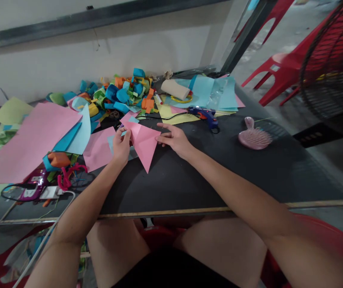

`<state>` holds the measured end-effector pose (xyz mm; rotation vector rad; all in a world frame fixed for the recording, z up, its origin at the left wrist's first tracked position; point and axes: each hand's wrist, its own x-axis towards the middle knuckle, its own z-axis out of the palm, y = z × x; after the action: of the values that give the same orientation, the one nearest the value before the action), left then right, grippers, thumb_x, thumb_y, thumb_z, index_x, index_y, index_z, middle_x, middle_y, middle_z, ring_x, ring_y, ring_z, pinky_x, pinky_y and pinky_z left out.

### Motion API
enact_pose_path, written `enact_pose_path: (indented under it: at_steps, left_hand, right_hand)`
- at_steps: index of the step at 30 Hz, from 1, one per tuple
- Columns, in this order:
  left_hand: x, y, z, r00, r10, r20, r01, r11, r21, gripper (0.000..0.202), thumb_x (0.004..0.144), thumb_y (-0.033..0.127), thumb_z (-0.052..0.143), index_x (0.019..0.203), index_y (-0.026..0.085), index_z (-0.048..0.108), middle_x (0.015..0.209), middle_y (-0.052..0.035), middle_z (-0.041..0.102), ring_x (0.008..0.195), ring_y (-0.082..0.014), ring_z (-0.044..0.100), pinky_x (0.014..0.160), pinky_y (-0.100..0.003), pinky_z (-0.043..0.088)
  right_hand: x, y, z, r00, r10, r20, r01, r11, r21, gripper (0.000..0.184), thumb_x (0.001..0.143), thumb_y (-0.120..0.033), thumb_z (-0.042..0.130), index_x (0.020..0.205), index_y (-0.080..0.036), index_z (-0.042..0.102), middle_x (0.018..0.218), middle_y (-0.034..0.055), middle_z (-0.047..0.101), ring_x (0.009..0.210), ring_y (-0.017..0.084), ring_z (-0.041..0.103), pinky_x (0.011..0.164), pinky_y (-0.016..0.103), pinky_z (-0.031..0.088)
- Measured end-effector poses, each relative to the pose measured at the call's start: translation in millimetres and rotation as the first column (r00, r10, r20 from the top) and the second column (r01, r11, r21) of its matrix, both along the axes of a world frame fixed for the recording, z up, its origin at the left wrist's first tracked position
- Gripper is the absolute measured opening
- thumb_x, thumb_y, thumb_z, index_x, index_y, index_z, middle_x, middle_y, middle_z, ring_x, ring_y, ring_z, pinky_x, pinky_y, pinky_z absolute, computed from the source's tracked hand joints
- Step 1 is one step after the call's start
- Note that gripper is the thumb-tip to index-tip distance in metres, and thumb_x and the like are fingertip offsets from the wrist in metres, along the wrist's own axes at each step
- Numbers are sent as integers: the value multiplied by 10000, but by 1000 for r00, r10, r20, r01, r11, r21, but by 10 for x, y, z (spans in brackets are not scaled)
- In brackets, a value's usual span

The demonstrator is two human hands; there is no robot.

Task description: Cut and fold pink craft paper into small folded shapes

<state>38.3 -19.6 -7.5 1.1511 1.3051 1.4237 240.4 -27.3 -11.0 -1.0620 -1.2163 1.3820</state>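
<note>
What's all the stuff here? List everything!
folded pink paper triangle: one, pink, between the hands
large pink paper sheet: one, pink, table's left
pile of folded paper pieces: many, blue, green, orange, yellow, table's back
light blue paper sheets: several, light blue, back right
beige cardboard roll: one, beige, beside the blue sheets
blue and orange glue gun: one, blue and orange, in front of the blue sheets
pink plastic hairbrush: one, pink, table's right
black table top: one, black, under the papers
red plastic chairs: at least two, red, floor at right
black wire fan guard: one, black, far right
left hand: one, curled on the triangle's left edge
right hand: one, flat on the triangle's right edge
</note>
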Motion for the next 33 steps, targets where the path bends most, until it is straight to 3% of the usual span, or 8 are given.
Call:
enact_pose_path:
  at_steps: [12, 15, 17, 19, 21, 24, 28, 33]
  left_hand:
    - [-18, -12, -31, 976, -60, -212, 82, 992, 93, 346, 845, 519, 587, 979, 213, 499, 737, 1, 615, 575, -106, 580, 523, -227, 483]
    - [-28, -50, -8, 928, -26, -371, 124, 963, 241, 470, 847, 505, 600, 1195, 223, 455, 1134, -112, 618, 854, -163, 645, 585, -241, 509]
    - [-30, -82, 7, 857, 39, -514, 180, 912, 368, 599, 845, 522, 605, 1323, 235, 388, 1414, -177, 439, 1128, -235, 582, 715, -298, 541]
    - [-27, -115, 16, 761, 106, -640, 254, 859, 444, 629, 883, 545, 542, 1395, 235, 350, 1529, -186, 287, 1342, -290, 415, 933, -401, 498]
    - [-22, -142, 16, 672, 146, -726, 315, 831, 459, 564, 946, 543, 412, 1414, 231, 371, 1553, -166, 257, 1440, -297, 268, 1112, -491, 334]
    - [-24, -156, 10, 597, 135, -791, 372, 826, 422, 526, 989, 524, 255, 1386, 239, 448, 1543, -134, 298, 1458, -271, 230, 1184, -509, 165]
    - [-44, -135, 18, 616, 109, -780, 379, 827, 415, 538, 993, 522, 195, 1225, 230, 583, 1431, -126, 437, 1392, -251, 332, 1148, -458, 243]
    - [-61, -117, 53, 703, 118, -702, 274, 865, 420, 572, 986, 544, 193, 926, 219, 660, 1180, -111, 570, 1163, -238, 482, 1066, -446, 353]
  right_hand:
    - [4, -15, 43, 998, -64, -12, 64, 997, -34, 832, 478, -366, 897, 1224, -168, 589, 584, -58, 599, 556, 111, 546, 535, 260, 441]
    - [-2, -2, 13, 994, -111, -18, 111, 994, -22, 825, 470, -390, 897, 1211, -199, 588, 632, -50, 611, 591, 129, 565, 579, 293, 479]
    - [-5, 10, -16, 989, -144, -26, 144, 990, 0, 822, 484, -418, 890, 1219, -225, 575, 652, -54, 604, 612, 140, 575, 632, 327, 511]
    - [-6, 20, -43, 984, -173, -36, 174, 985, 20, 826, 504, -442, 882, 1234, -234, 556, 663, -53, 593, 635, 150, 583, 684, 354, 528]
    - [-7, 25, -62, 982, -184, -34, 185, 982, 35, 833, 521, -462, 873, 1248, -231, 537, 668, -50, 581, 643, 156, 581, 706, 366, 531]
    - [-9, 18, -70, 986, -167, -6, 167, 984, 64, 828, 546, -485, 852, 1258, -224, 519, 672, -48, 562, 642, 157, 569, 705, 369, 522]
    - [-14, 1, -51, 990, -141, 29, 137, 986, 93, 785, 566, -486, 829, 1240, -218, 529, 671, -49, 548, 635, 148, 547, 698, 359, 500]
    - [-18, -8, -12, 986, -156, -61, 160, 985, 64, 737, 509, -458, 855, 1151, -222, 580, 656, -57, 537, 630, 133, 516, 686, 329, 477]
